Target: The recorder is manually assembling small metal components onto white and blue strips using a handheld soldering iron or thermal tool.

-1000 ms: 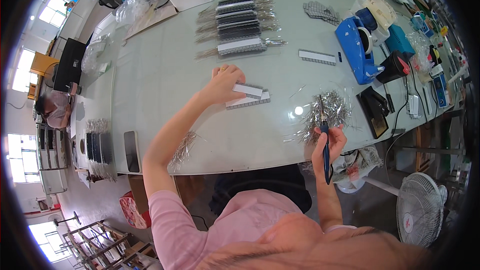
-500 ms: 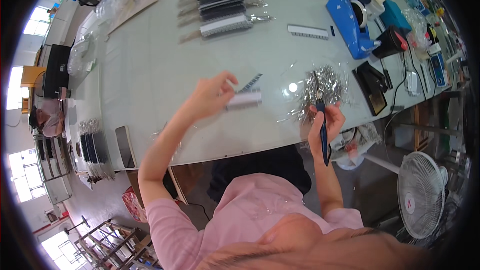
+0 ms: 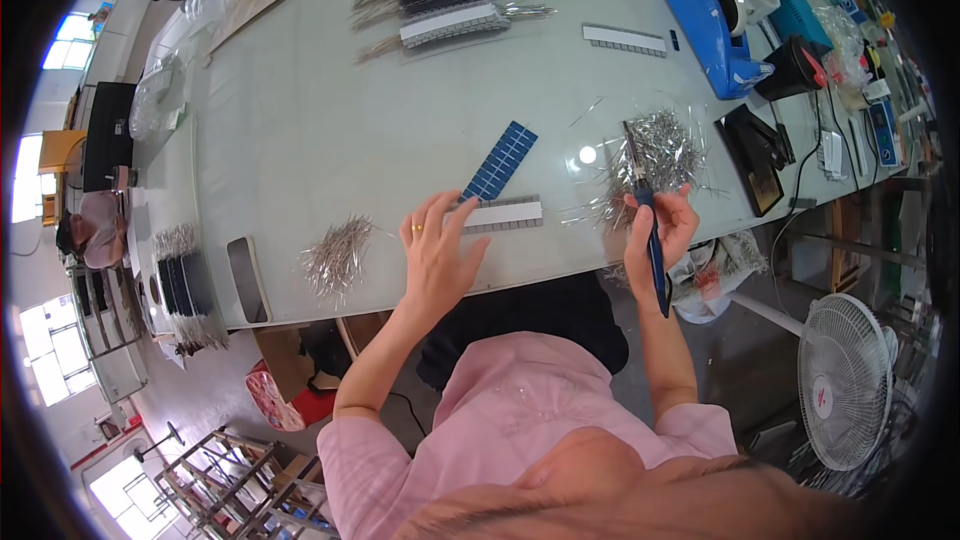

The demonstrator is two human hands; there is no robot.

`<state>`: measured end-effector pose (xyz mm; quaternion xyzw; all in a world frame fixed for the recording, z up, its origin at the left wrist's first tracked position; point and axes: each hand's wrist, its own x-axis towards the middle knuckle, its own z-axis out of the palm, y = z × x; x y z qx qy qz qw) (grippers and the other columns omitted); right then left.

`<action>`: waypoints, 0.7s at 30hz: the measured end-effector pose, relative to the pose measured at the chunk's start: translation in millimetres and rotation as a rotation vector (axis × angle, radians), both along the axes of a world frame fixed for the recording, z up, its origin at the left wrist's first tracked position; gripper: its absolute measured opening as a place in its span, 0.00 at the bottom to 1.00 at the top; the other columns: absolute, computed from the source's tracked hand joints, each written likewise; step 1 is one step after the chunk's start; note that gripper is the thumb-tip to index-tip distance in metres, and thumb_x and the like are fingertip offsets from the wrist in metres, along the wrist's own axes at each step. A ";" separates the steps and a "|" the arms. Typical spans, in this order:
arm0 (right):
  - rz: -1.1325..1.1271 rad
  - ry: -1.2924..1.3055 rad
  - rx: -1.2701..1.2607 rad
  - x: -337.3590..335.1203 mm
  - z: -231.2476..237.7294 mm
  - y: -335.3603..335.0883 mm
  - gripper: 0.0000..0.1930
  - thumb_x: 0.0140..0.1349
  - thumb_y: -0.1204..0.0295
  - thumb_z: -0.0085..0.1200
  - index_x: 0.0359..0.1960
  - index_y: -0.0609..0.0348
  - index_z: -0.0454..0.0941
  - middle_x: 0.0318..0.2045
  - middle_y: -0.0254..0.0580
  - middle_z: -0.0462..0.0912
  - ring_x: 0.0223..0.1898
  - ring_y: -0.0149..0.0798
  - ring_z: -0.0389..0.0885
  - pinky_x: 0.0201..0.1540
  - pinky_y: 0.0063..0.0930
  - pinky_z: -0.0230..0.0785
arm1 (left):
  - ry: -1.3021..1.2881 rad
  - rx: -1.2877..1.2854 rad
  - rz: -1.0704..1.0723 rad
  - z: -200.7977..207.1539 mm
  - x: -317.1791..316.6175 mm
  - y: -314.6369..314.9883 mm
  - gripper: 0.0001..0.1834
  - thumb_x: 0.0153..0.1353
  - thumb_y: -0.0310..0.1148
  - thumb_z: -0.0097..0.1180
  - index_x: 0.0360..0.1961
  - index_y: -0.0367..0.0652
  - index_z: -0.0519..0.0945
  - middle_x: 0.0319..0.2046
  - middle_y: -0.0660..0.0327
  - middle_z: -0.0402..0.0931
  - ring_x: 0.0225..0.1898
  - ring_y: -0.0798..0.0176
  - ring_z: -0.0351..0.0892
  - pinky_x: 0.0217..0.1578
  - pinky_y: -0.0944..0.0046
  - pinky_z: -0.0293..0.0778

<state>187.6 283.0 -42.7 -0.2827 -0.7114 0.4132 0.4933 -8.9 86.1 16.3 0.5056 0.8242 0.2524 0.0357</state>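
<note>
Hands work at the near edge of a long pale table (image 3: 300, 120), seen from above by a head camera. The person's left hand (image 3: 437, 250) lies flat and spread, fingertips resting on a grey-and-white strip of small cells (image 3: 497, 214); it grips nothing. Just beyond, touching that strip's far side, a blue strip of cells (image 3: 500, 160) lies at an angle. The right hand (image 3: 662, 225) is closed around a dark blue pen-shaped tool (image 3: 652, 245), its tip pointing up into a heap of thin silvery wires (image 3: 660, 150) on clear film. A second, smaller pile of wires (image 3: 335, 255) sits near the left hand.

Risk, as a judgement: the tool tip could snag the loose wires and scatter them, or the light strip could slide under the flat palm, since nothing pins it.

Whether the tool tip touches any wire cannot be made out. Items along the table's far right edge blur together near the lens rim.
</note>
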 end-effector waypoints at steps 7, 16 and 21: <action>-0.006 0.001 -0.044 0.2 -2.1 -0.7 0.17 0.66 0.76 0.52 0.52 0.63 0.61 0.43 0.44 0.75 0.40 0.40 0.84 0.71 0.44 0.49 | -0.136 -0.064 -0.039 0.3 -30.5 16.8 0.23 0.46 0.35 0.71 0.45 0.48 0.77 0.48 0.62 0.68 0.54 0.53 0.63 0.57 0.51 0.54; 0.001 -0.001 -0.019 -2.4 4.5 -1.7 0.17 0.65 0.77 0.52 0.52 0.63 0.61 0.42 0.43 0.76 0.40 0.38 0.84 0.75 0.48 0.35 | -0.185 -0.060 -0.062 12.9 -65.1 28.2 0.13 0.54 0.29 0.63 0.41 0.48 0.76 0.35 0.64 0.79 0.45 0.58 0.73 0.57 0.51 0.54; -0.015 -0.013 0.006 -1.4 4.5 -0.3 0.17 0.65 0.77 0.52 0.52 0.63 0.62 0.41 0.43 0.77 0.40 0.38 0.85 0.75 0.51 0.30 | -0.280 -0.047 -0.034 35.8 -78.2 29.6 0.14 0.57 0.29 0.61 0.45 0.47 0.76 0.33 0.64 0.81 0.43 0.61 0.76 0.57 0.53 0.55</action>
